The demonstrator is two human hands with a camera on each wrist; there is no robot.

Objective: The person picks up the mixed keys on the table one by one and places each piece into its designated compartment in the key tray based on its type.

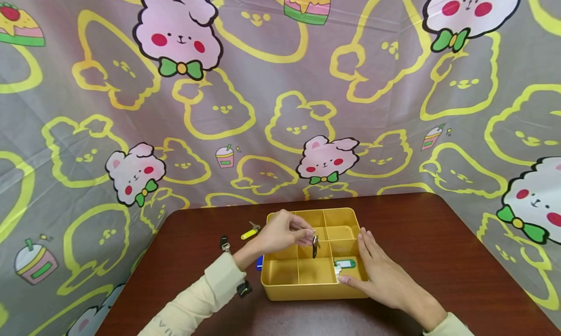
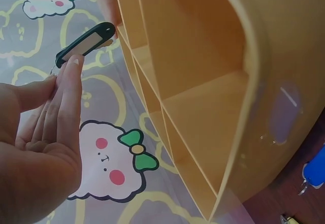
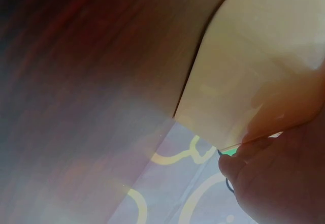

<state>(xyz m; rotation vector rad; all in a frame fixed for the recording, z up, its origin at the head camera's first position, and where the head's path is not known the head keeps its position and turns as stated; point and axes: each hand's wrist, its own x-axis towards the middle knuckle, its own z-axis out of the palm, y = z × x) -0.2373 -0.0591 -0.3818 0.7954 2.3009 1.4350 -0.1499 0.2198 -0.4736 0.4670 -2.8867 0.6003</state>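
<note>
Box, near, with a green tag in its near right compartment. Right hand: fingers extended, resting against the box's right side. Left hand: pinching a dark tag by one end, over the box; the tag is probably light, stiff, slightly slippery, best held by that end. Far left: yellow tag on the table; beyond, curtain.

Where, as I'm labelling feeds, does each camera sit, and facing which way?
Head: head-worn, facing forward and down at the yellow compartment box; left hand, right hand, sleeves show.
Left wrist: wrist-worn, facing the dark key tag and box; left hand shows.
Right wrist: wrist-worn, facing the box's outer wall; right hand partly shows.
Head and left wrist share tag and box.
</note>
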